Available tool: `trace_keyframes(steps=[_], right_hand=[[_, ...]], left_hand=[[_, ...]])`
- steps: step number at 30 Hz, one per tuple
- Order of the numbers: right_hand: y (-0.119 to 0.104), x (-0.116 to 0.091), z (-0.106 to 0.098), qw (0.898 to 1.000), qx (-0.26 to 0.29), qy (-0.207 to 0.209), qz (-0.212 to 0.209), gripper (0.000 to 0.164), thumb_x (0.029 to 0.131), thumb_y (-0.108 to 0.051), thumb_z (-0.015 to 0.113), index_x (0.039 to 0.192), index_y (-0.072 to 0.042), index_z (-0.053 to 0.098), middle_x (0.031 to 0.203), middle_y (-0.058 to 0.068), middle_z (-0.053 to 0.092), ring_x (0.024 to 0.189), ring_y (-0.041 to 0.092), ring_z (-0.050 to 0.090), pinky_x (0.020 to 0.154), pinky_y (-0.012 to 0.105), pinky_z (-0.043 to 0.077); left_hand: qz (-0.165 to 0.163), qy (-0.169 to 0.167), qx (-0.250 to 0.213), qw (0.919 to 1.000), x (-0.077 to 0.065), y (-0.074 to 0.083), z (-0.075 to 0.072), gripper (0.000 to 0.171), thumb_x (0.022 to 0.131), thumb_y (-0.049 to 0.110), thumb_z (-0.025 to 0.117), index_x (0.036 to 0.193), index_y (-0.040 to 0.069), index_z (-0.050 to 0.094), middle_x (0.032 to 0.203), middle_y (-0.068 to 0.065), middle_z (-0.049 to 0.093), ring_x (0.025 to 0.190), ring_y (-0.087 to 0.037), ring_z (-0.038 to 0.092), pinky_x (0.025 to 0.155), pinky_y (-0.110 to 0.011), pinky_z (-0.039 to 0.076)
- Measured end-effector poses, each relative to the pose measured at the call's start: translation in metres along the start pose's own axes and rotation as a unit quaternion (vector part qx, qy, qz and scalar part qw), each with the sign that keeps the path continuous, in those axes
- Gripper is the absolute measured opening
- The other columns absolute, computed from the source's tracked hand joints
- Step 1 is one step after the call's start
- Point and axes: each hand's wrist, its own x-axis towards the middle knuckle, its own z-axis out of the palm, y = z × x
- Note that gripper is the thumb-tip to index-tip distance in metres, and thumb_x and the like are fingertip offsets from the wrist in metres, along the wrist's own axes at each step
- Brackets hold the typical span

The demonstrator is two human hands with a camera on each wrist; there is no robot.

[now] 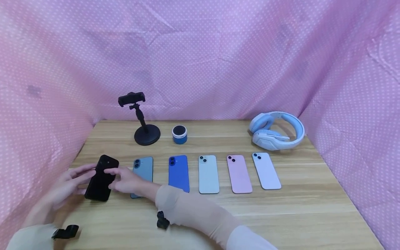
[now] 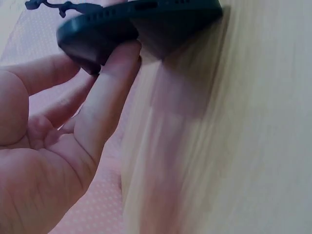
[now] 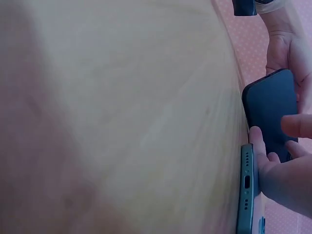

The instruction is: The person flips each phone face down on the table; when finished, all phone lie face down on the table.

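A black phone (image 1: pixel 101 180) is tilted at the table's left, camera end away from me, its left side raised. My left hand (image 1: pixel 67 182) grips its left edge; in the left wrist view, the thumb and fingers (image 2: pixel 109 92) meet the phone's lower side. From the right, my right hand (image 1: pixel 126 178) holds the same phone, index finger over its back and thumb near its right edge. In the right wrist view the other fingers are partly hidden. A grey-blue phone (image 1: pixel 146 168) lies beneath the right wrist, partly covered.
Blue (image 1: pixel 178 172), pale green (image 1: pixel 208 175), pink (image 1: pixel 239 175) and white (image 1: pixel 267 172) phones lie in a row to the right. Behind them stand a black phone stand (image 1: pixel 147 134), a small blue speaker (image 1: pixel 179 135) and white-and-blue headphones (image 1: pixel 275 133). A pink dotted cloth (image 1: pixel 200 59) surrounds the table.
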Motion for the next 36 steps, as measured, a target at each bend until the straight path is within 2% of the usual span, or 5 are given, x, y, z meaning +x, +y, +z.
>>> trace_keyframes(steps=[9, 14, 21, 32, 36], right_hand=[[-0.007, -0.006, 0.011, 0.972, -0.233, 0.011, -0.002, 0.056, 0.092, -0.022, 0.075, 0.144, -0.031, 0.058, 0.109, -0.013, 0.051, 0.100, -0.007, 0.046, 0.076, 0.008, 0.040], [-0.006, -0.007, 0.008, 0.963, -0.269, 0.018, 0.007, 0.060, 0.090, -0.024, 0.080, 0.145, -0.028, 0.057, 0.096, -0.013, 0.055, 0.116, -0.005, 0.043, 0.084, 0.007, 0.040], [-0.007, -0.004, 0.010, 0.943, -0.330, 0.036, 0.001, 0.066, 0.085, -0.032, 0.084, 0.145, -0.027, 0.056, 0.074, -0.019, 0.055, 0.124, -0.002, 0.040, 0.088, 0.006, 0.036], [-0.010, 0.003, 0.024, 0.920, -0.385, 0.068, 0.009, 0.069, 0.083, -0.042, 0.085, 0.144, -0.028, 0.058, 0.088, -0.018, 0.065, 0.120, -0.002, 0.041, 0.088, 0.007, 0.037], [-0.009, 0.003, 0.022, 0.921, -0.383, 0.074, 0.006, 0.068, 0.082, -0.042, 0.086, 0.143, -0.026, 0.060, 0.094, -0.019, 0.067, 0.120, -0.001, 0.042, 0.089, 0.006, 0.037]], left_hand=[[-0.045, 0.046, 0.034, 0.9973, -0.007, -0.010, -0.013, 0.037, 0.108, 0.007, 0.048, 0.127, 0.032, 0.067, 0.115, 0.015, 0.071, 0.094, -0.017, 0.073, 0.073, -0.042, 0.062], [-0.075, 0.070, 0.080, 0.9916, -0.003, -0.017, -0.009, 0.029, 0.107, 0.015, 0.054, 0.128, 0.032, 0.065, 0.112, 0.020, 0.069, 0.094, -0.014, 0.071, 0.073, -0.041, 0.062], [-0.104, 0.097, 0.150, 0.9784, -0.005, -0.019, -0.004, 0.045, 0.106, 0.022, 0.058, 0.146, 0.002, 0.051, 0.111, 0.018, 0.065, 0.092, -0.010, 0.069, 0.073, -0.041, 0.063], [-0.123, 0.097, 0.247, 0.9562, -0.008, -0.010, -0.001, 0.057, 0.108, 0.021, 0.053, 0.144, -0.019, 0.035, 0.107, -0.019, 0.068, 0.082, -0.014, 0.069, 0.068, -0.038, 0.062], [-0.112, 0.106, 0.281, 0.9474, -0.007, -0.010, 0.002, 0.054, 0.105, 0.019, 0.058, 0.140, -0.019, 0.040, 0.097, -0.014, 0.066, 0.076, -0.015, 0.065, 0.064, -0.036, 0.062]])
